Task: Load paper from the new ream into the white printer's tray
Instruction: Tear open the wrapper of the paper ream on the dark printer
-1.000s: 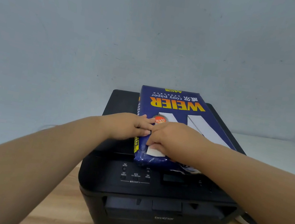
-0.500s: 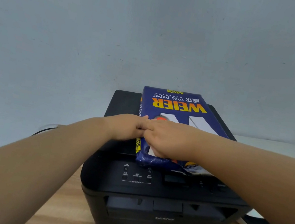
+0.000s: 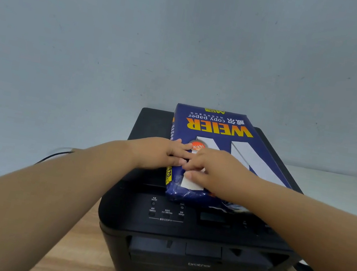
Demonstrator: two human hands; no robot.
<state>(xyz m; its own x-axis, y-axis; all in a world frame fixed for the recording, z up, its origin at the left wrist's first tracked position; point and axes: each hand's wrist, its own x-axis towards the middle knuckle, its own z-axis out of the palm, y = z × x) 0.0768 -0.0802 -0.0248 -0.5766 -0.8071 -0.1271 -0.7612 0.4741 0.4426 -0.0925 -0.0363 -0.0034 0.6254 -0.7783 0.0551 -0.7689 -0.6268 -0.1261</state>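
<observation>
Since the earlier moment the hands had barely shifted — both stayed bunched on the near left corner of the ream (image 3: 214, 141), the right hand (image 3: 216, 170) having slid slightly nearer along the wrapper. The ream, in blue wrapping marked WEIER copy paper, lay flat on top of the black printer (image 3: 191, 237), its near end overhanging the printer's control panel (image 3: 167, 211). The left hand (image 3: 158, 153) pressed against the ream's left edge, fingers curled onto the top face; whether its grip had pinched any wrapper I could not tell. The right hand lay on the ream beside it, fingertips bent down onto a white patch of the wrapper — its grip likewise unclear. The printer stood on a wooden desk (image 3: 81, 261). A black cable (image 3: 56, 155) ran left of the printer, by the wall (image 3: 188, 42).
</observation>
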